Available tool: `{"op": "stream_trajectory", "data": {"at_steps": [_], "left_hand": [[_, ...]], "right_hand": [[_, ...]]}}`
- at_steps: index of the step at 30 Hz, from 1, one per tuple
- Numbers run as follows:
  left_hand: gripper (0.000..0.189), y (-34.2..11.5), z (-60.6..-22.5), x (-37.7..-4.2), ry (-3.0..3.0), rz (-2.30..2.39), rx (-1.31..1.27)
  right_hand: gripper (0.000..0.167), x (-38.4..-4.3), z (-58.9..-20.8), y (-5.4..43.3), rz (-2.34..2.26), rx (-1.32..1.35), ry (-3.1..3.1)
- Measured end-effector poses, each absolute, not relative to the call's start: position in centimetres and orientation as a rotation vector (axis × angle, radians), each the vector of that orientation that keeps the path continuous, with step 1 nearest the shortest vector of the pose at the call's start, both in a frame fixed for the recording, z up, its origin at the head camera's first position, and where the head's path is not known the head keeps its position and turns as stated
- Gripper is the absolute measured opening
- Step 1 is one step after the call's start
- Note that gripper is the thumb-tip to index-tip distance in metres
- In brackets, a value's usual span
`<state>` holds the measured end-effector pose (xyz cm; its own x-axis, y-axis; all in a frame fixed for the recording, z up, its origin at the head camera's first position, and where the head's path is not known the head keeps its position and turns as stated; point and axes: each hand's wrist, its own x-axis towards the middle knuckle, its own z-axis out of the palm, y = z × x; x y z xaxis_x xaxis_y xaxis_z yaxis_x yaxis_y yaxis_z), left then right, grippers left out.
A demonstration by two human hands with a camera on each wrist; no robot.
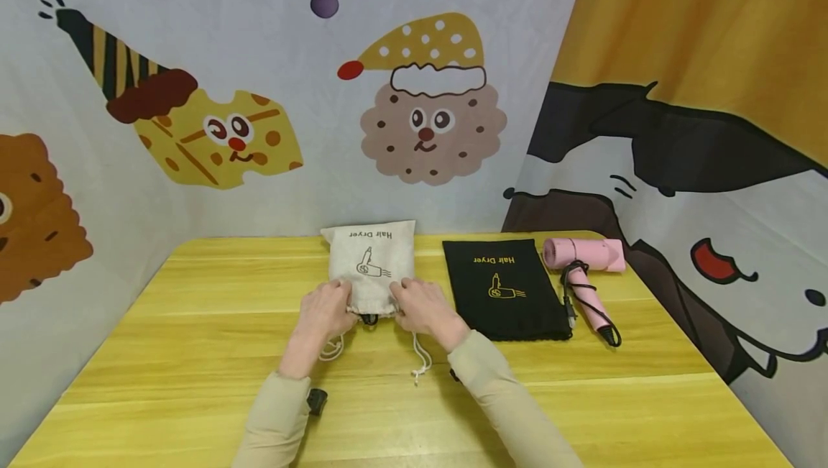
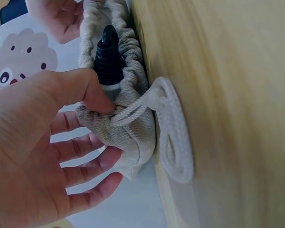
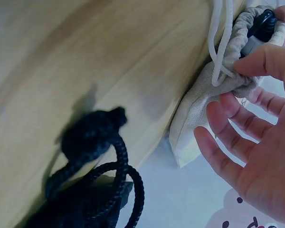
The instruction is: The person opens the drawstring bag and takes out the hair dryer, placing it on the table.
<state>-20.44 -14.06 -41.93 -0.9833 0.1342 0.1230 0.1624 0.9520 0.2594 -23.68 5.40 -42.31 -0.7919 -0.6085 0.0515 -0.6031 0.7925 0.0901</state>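
A cream drawstring bag (image 1: 374,245) printed "Hair Dryer" lies on the wooden table, its gathered mouth facing me. My left hand (image 1: 325,308) pinches the left side of the mouth between thumb and fingers. On the opposite side, my right hand (image 1: 423,306) pinches the gathered hem. Inside the half-open mouth shows a black ribbed cord sleeve (image 2: 108,64) at the end of a pale handle; the remainder of that thing is hidden in the cloth. White drawstrings (image 2: 173,137) hang loose from both sides of the mouth.
To the right lies a flat black drawstring bag (image 1: 504,310), also printed "Hair Dryer". Beside it is a pink hair dryer (image 1: 598,254) with its black cord wrapped round the handle. A patterned curtain (image 1: 259,37) stands behind the table.
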Motion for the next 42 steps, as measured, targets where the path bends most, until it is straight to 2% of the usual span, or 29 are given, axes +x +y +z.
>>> {"op": "stream_trajectory", "data": {"at_steps": [6, 16, 42], "left_hand": [[0.026, -14.0, -41.8, -20.4, -2.989, -0.403, -0.226], [0.021, -14.0, -41.4, -20.5, -2.948, -0.392, -0.225], [0.024, -15.0, -41.2, -20.3, -2.996, -0.401, -0.211]], "right_hand": [[0.027, -23.4, -42.4, 5.1, -0.092, 0.988, -2.891], [0.020, -23.4, -42.1, 5.0, -0.131, 0.943, -2.846], [0.020, -23.7, -41.8, 7.0, -0.094, 0.940, -2.862]]}}
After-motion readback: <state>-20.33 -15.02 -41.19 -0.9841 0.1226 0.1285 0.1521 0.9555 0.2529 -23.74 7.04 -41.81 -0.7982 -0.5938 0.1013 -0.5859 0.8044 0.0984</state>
